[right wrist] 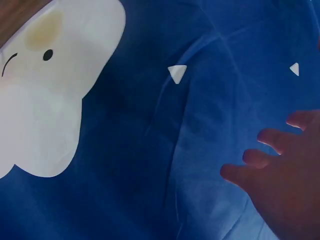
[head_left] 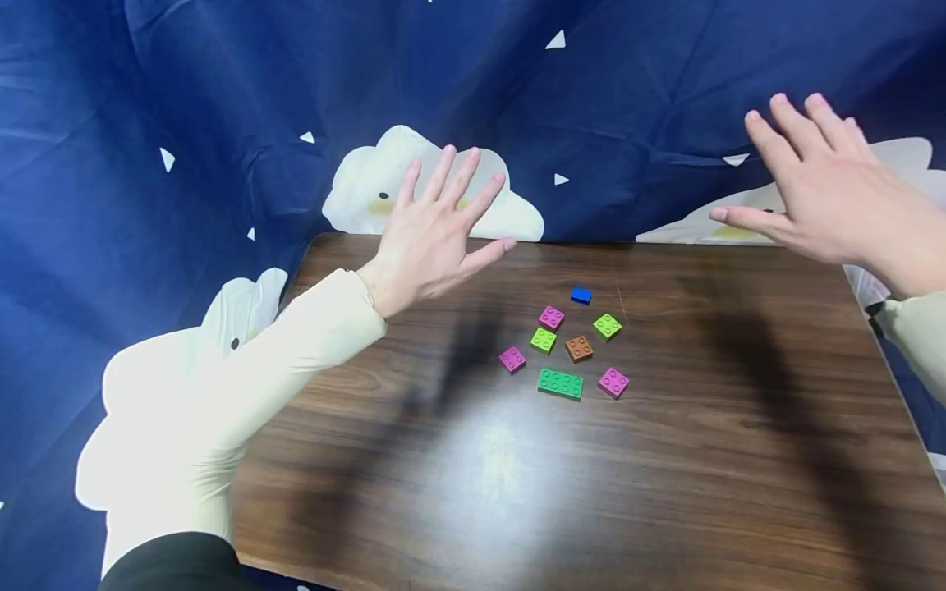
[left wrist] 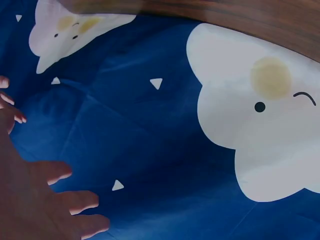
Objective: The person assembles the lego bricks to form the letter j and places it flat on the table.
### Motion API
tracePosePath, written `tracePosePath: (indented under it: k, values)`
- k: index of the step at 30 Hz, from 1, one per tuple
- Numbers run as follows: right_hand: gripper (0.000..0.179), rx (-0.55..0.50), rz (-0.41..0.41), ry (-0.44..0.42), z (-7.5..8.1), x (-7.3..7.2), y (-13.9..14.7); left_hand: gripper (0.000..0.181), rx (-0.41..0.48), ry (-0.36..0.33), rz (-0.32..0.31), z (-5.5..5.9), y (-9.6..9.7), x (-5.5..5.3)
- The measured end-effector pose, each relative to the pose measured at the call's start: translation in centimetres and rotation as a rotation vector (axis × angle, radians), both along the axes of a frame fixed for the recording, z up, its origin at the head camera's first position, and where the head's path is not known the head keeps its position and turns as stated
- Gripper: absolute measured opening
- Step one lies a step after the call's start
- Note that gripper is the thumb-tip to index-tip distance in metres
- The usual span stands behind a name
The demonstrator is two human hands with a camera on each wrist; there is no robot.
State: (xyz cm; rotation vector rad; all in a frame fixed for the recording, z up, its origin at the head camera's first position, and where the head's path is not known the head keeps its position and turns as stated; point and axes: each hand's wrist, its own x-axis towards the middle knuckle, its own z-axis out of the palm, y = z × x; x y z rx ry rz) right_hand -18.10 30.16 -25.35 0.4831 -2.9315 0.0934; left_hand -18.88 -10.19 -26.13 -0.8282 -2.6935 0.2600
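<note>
My left hand (head_left: 429,234) is raised over the table's far left part, fingers straight and spread, holding nothing. Over the far right, my right hand (head_left: 828,180) is held up the same way, empty. Between and below them several toy bricks lie loose on the table: a small blue brick (head_left: 580,295) farthest back, pink bricks (head_left: 551,318), lime green bricks (head_left: 608,326), a brown brick (head_left: 580,349) in the middle and a longer green brick (head_left: 560,383) nearest me. Both wrist views show spread fingers against the cloth, with no brick in sight.
The dark wooden table (head_left: 702,476) has a bright glare patch near its middle front. Behind it and along the left hangs a blue cloth (head_left: 621,98) with white clouds and triangles. Shadows of both arms fall across the tabletop.
</note>
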Motion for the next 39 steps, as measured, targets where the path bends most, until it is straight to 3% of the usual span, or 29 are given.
tracePosePath:
  k: [6,13,17,24,30,36,39]
  values:
    - [0.098,-0.046,0.035,0.037,0.4,0.8,-0.2,0.075,0.01,0.023,-0.018,-0.3,0.1,0.2]
    - [0.083,-0.201,0.147,0.206,0.1,1.3,-0.9,0.076,0.071,0.029,-0.024,-1.1,-0.4,0.4]
    - [0.076,-0.303,0.176,0.274,-1.0,1.7,-1.5,0.076,0.109,0.052,-0.031,-2.5,-0.7,0.8]
    - [0.062,-0.446,0.146,0.263,-4.4,3.3,-1.9,0.073,0.177,0.009,-0.012,-6.1,-1.0,1.9]
    - [0.052,-0.559,0.09,0.219,-8.6,4.3,-2.7,0.066,0.315,-0.13,0.013,-10.0,-1.0,3.1]
    - [0.046,-0.659,-0.023,0.011,-13.3,5.7,-4.2,0.063,0.46,-0.356,-0.003,-14.3,0.1,5.3]
    - [0.043,-0.658,-0.036,-0.095,-15.7,6.5,-5.1,0.061,0.532,-0.483,-0.029,-16.3,1.2,6.7]
